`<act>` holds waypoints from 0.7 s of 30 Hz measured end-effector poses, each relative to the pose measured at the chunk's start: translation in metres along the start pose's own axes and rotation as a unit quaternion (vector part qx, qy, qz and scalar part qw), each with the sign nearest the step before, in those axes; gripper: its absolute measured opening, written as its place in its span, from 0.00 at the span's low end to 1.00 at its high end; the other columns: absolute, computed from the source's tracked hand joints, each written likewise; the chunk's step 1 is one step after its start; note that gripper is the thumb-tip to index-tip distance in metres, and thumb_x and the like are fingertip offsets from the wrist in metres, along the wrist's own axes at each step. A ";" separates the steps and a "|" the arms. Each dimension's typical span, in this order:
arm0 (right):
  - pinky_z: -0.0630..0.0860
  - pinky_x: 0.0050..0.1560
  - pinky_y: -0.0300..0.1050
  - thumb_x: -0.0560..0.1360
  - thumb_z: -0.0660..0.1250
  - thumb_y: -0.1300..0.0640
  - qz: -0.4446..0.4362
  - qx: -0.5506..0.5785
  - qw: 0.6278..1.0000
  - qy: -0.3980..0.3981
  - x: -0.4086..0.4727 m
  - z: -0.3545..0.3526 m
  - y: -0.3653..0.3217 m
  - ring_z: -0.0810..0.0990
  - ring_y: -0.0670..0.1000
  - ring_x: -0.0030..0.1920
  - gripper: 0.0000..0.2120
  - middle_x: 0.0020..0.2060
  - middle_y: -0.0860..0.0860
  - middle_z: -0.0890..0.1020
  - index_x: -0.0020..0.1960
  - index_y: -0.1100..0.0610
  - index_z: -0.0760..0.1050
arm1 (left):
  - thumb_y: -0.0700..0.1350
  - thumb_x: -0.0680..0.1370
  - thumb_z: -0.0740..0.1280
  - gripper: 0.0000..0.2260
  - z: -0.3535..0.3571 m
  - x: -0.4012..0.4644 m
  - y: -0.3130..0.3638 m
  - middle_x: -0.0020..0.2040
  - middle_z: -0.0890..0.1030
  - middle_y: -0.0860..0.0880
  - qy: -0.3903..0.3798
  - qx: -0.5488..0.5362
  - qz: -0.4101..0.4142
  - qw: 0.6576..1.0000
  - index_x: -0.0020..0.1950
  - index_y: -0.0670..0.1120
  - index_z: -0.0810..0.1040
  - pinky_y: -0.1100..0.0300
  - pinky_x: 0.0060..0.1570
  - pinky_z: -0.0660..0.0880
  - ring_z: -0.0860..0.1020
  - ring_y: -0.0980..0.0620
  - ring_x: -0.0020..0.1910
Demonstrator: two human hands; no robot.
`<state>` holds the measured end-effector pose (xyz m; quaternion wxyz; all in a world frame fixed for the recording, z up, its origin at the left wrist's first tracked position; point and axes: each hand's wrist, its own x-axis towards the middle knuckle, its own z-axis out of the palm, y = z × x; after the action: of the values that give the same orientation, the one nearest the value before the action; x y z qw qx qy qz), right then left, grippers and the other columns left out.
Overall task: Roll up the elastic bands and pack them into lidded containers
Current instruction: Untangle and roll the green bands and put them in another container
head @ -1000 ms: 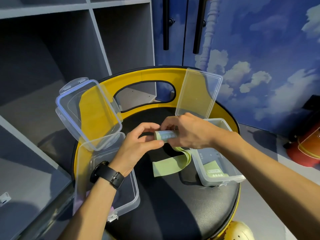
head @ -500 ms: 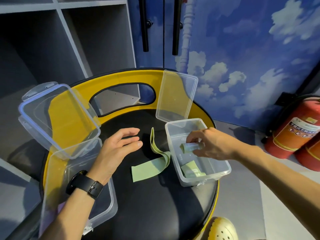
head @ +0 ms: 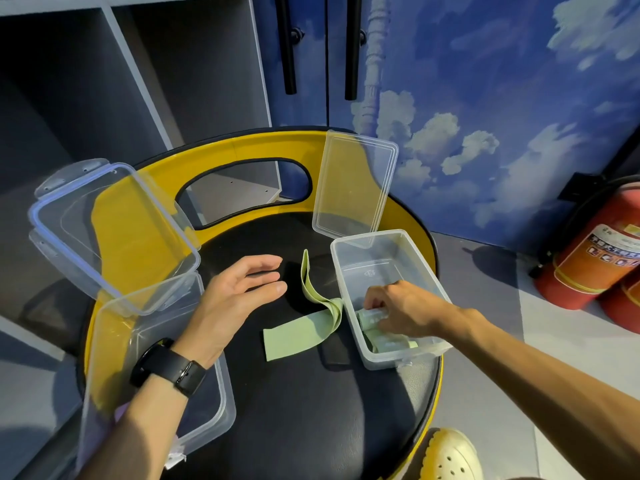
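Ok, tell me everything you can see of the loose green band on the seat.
The loose green band is a flat, pale green strip, rubbery-looking and unrolled. One end lies flat on the black seat; the rest bends upward, standing on edge beside the small clear container, possibly touching its wall. Neither hand touches it: the left hand hovers open beside it.

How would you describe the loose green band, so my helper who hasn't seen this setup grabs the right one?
Start at the round black stool seat with the yellow rim. Between the two open clear containers, just left of the small container, lies the unrolled green band, flat on the seat with one end looped upward. The other green bands sit inside that container under the right hand; this one is untouched.
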<state>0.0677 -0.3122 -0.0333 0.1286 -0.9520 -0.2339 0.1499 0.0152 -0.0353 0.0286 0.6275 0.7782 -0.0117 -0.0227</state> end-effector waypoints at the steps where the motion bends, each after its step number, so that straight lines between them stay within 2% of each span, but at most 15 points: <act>1: 0.76 0.47 0.40 0.73 0.71 0.56 -0.006 0.005 1.000 -0.007 -0.002 -0.001 0.001 0.79 0.52 0.47 0.12 0.51 0.50 0.81 0.56 0.53 0.75 | 0.39 0.74 0.71 0.15 0.000 0.000 0.000 0.57 0.81 0.56 0.001 0.000 0.000 1.000 0.59 0.52 0.79 0.64 0.54 0.74 0.79 0.60 0.58; 4: 0.76 0.48 0.41 0.73 0.72 0.53 -0.019 0.016 1.000 -0.018 -0.006 -0.006 0.001 0.79 0.52 0.49 0.14 0.52 0.50 0.80 0.56 0.54 0.76 | 0.39 0.74 0.70 0.15 -0.001 0.000 0.000 0.57 0.81 0.56 0.005 -0.002 0.001 1.000 0.58 0.52 0.79 0.64 0.53 0.74 0.79 0.60 0.58; 7: 0.76 0.49 0.43 0.75 0.71 0.53 -0.030 0.005 1.000 -0.003 -0.008 -0.011 -0.001 0.78 0.52 0.50 0.13 0.53 0.52 0.79 0.56 0.57 0.76 | 0.39 0.74 0.71 0.14 -0.001 0.001 0.001 0.57 0.82 0.56 0.011 -0.001 -0.001 1.000 0.58 0.52 0.79 0.59 0.57 0.75 0.79 0.59 0.57; 13: 0.77 0.51 0.47 0.74 0.71 0.54 -0.035 -0.011 0.999 0.014 -0.004 -0.013 -0.004 0.75 0.52 0.52 0.14 0.54 0.52 0.76 0.58 0.55 0.75 | 0.40 0.74 0.71 0.14 0.000 0.000 0.001 0.56 0.82 0.57 0.015 0.006 -0.005 1.000 0.57 0.54 0.79 0.55 0.61 0.75 0.79 0.59 0.58; 17: 0.75 0.56 0.46 0.74 0.72 0.52 -0.026 -0.012 0.999 0.022 -0.002 -0.013 -0.004 0.72 0.51 0.57 0.17 0.58 0.51 0.74 0.61 0.53 0.74 | 0.40 0.74 0.71 0.14 0.000 0.001 0.001 0.56 0.82 0.57 0.016 0.007 -0.006 1.000 0.57 0.54 0.80 0.53 0.62 0.74 0.79 0.59 0.58; 21: 0.75 0.57 0.44 0.74 0.72 0.52 -0.019 -0.008 1.000 0.020 0.002 -0.013 -0.004 0.73 0.52 0.58 0.18 0.60 0.52 0.75 0.62 0.53 0.74 | 0.39 0.74 0.71 0.14 0.000 0.001 0.001 0.56 0.82 0.57 0.017 0.003 -0.006 1.000 0.57 0.54 0.79 0.53 0.62 0.74 0.79 0.58 0.58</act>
<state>0.0720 -0.3097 -0.0206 0.1279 -0.9512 -0.2506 0.1267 0.0163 -0.0358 0.0293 0.6248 0.7807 0.0035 -0.0131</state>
